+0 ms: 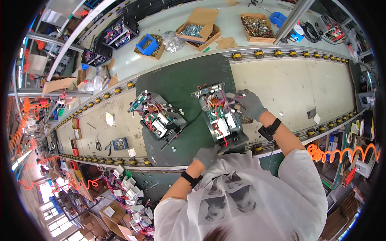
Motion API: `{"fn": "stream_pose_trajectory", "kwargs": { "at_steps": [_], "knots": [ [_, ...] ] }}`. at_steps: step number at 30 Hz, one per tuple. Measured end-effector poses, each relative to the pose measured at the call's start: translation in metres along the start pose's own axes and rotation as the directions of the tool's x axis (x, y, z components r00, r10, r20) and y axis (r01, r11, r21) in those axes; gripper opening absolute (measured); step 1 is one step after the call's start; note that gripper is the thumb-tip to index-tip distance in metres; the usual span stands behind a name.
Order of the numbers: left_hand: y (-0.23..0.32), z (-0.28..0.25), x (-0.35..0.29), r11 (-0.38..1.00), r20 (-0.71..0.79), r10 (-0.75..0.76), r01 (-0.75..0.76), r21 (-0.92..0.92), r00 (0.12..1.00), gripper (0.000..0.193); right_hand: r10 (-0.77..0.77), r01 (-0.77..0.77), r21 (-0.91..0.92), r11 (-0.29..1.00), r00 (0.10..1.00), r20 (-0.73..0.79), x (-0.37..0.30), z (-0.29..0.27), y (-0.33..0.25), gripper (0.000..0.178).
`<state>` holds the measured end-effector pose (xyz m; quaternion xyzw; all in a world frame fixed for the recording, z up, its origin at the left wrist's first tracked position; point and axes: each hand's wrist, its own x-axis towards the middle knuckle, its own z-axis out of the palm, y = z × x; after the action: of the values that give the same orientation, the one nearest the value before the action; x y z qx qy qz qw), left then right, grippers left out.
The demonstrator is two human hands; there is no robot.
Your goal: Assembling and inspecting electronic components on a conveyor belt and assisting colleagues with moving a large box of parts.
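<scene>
Two open metal electronics units, each packed with circuit boards, white blocks and coloured wires, stand on a dark green board (177,76). In front of me is the right-hand unit (220,116). My right hand (251,105), grey-gloved, is at its right side, fingers closed around a bundle of wires (236,103) with light-tipped ends. Low at the near end of the same unit, my gloved left hand (206,157) is closed on its edge; part of the fingers is hidden. The other unit (157,118) sits to the left, untouched, turned at an angle.
Roller rails (277,53) border the line on both sides. Beyond stand cardboard boxes of small parts (257,27) and a blue bin (149,46). Scissors (98,143), pliers (108,149) and a small parts box (120,144) lie left. An orange coiled hose (341,154) hangs right.
</scene>
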<state>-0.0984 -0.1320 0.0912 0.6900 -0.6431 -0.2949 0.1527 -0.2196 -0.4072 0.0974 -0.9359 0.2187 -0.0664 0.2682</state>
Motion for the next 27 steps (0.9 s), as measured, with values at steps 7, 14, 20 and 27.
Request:
{"fn": "stream_pose_trajectory", "kwargs": {
  "at_steps": [7,14,20,27],
  "knots": [
    [-0.008,-0.026,-0.008,0.935,0.13,-0.159,0.191,-0.298,0.979,0.026,-0.302,0.295,0.071,0.953,0.944,0.13,0.01,0.024,0.004,0.024],
    [0.057,-0.155,0.015,0.698,-0.025,-0.344,0.238,-0.675,0.939,0.019,0.432,-0.557,0.824,0.102,0.771,0.468,0.005,0.041,0.036,0.021],
    [0.017,-0.121,0.067,0.914,-0.211,-0.306,0.224,-0.34,0.928,0.039,0.357,-0.467,0.882,0.062,0.835,0.418,0.012,0.012,0.008,0.027],
    [0.009,-0.05,0.116,0.947,-0.247,-0.302,0.319,0.031,0.921,0.037,0.364,-0.46,0.88,0.117,0.845,0.393,0.009,0.023,0.014,0.032]
  ]
}}
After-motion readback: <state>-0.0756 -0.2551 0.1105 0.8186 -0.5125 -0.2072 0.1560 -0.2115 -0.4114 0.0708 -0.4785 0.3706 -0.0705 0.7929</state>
